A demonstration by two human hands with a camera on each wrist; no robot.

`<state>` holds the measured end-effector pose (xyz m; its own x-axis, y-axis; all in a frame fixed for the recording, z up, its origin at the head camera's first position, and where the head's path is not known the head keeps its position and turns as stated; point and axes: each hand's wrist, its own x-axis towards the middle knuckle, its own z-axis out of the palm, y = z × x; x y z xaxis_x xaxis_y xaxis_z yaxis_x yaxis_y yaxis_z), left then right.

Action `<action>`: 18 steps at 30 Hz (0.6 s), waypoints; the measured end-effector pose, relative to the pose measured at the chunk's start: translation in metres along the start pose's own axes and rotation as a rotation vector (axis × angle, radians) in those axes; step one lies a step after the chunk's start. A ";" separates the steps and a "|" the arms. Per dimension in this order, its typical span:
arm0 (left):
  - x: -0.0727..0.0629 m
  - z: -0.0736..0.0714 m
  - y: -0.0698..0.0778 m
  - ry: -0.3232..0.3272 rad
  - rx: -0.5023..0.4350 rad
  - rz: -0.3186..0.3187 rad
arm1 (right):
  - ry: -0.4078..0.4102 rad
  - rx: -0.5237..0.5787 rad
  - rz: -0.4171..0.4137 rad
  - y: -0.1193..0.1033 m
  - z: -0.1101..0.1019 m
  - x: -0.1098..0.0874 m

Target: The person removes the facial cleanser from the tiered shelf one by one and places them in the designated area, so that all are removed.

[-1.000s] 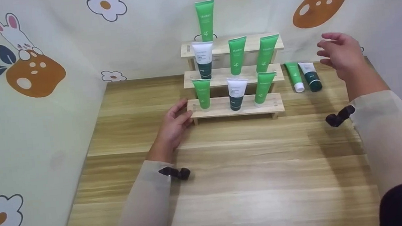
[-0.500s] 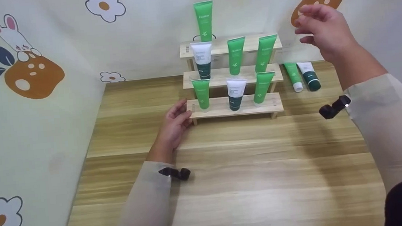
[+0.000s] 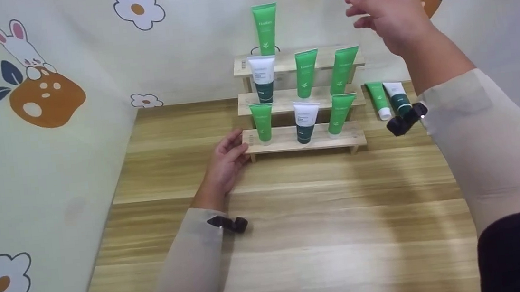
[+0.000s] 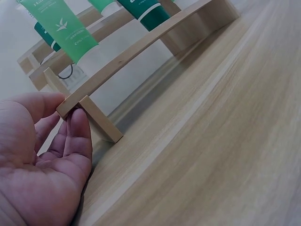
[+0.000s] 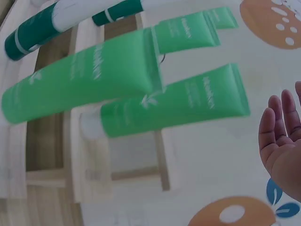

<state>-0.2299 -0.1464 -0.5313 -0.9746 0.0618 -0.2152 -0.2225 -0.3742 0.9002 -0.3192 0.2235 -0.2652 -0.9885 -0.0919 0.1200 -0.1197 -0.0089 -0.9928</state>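
Note:
A three-tier wooden display rack (image 3: 305, 147) holds upright green tubes and white-and-dark-green tubes. My left hand (image 3: 223, 164) pinches the left end of its lowest shelf; in the left wrist view the thumb is on the board's end and the fingers are under it. My right hand (image 3: 388, 14) is in the air above and right of the rack, holding nothing, its fingers loosely bent. Nearest to it stands the right-hand green tube (image 3: 344, 68) on the middle shelf. A single green tube (image 3: 266, 28) stands at the left of the top shelf.
Right of the rack, a green tube (image 3: 379, 98) and a white-and-dark-green tube (image 3: 394, 90) lie on the wooden table (image 3: 306, 227), the latter partly behind a wrist camera (image 3: 408, 120). A patterned cloth (image 3: 192, 38) walls the back and sides.
My right hand has moved up and to the left, from above the lying tubes toward the rack's top, with nothing in it. My left hand stays at the lowest shelf.

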 end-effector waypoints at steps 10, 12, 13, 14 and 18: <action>0.002 0.000 -0.003 -0.003 -0.042 0.013 | -0.158 -0.179 0.027 -0.023 0.041 0.016; 0.002 0.000 -0.003 -0.004 -0.040 0.013 | -0.170 -0.205 0.030 -0.025 0.050 0.018; 0.001 0.000 -0.003 -0.006 -0.036 0.013 | -0.178 -0.216 0.030 -0.025 0.054 0.019; 0.001 0.001 -0.002 -0.006 -0.033 0.012 | -0.185 -0.229 0.033 -0.026 0.058 0.020; 0.002 0.000 -0.003 -0.001 -0.028 0.012 | -0.215 -0.279 0.043 -0.026 0.075 0.026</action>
<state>-0.2310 -0.1452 -0.5341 -0.9773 0.0583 -0.2036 -0.2097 -0.4006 0.8919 -0.3352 0.1469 -0.2360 -0.9549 -0.2936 0.0452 -0.1279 0.2689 -0.9546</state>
